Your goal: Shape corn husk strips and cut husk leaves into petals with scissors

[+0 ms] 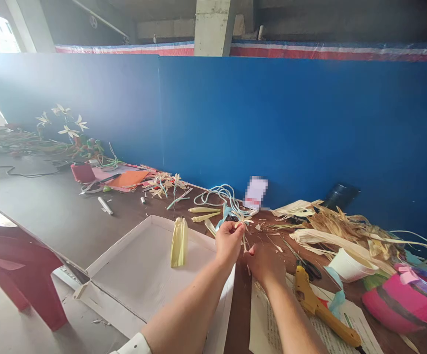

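Note:
My left hand (229,242) is closed in a pinch at the base of a small husk flower (248,221), whose pale petals spread above the fingertips. Just below and to the right, my right hand (267,265) is closed around the flower's thin stem. Behind the hands lie a coil of pale blue cord (219,193) and a strip of light blue ribbon (225,214). To the left, a yellow-green piece of corn husk (179,243) rests on a white box lid (125,260). Two rolled husk pieces (204,210) lie past its far edge.
On the right are a yellow glue gun (315,309), scissors (307,268), dried husks (346,226), a white cup (350,265) and a pink container (409,300). A printed sheet (263,319) lies under my right forearm. A blue partition (290,123) backs the table; a red chair (25,270) stands left.

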`<act>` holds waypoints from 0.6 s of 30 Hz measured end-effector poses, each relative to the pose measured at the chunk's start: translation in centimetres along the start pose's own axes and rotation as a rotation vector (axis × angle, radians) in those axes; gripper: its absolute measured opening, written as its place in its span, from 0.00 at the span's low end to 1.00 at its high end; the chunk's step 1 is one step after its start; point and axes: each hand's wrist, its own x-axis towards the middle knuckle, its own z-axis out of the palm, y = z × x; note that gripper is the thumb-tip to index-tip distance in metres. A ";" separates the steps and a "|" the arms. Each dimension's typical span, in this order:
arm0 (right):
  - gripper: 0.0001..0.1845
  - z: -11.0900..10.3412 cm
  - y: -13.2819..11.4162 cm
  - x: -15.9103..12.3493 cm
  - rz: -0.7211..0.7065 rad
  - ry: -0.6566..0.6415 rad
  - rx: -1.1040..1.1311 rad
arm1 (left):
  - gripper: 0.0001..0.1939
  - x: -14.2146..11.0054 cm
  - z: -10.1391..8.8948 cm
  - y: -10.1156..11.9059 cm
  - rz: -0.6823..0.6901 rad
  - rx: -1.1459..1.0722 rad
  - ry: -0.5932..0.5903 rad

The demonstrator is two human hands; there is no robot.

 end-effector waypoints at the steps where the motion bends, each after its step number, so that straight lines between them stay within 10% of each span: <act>1: 0.14 0.0 0.0 0.1 0.007 0.001 -0.008 | 0.15 0.0 0.0 0.0 -0.006 -0.002 0.000; 18: 0.16 -4.0 3.8 4.4 0.193 0.050 -0.044 | 0.18 0.4 0.5 -1.3 -0.059 -0.076 -0.046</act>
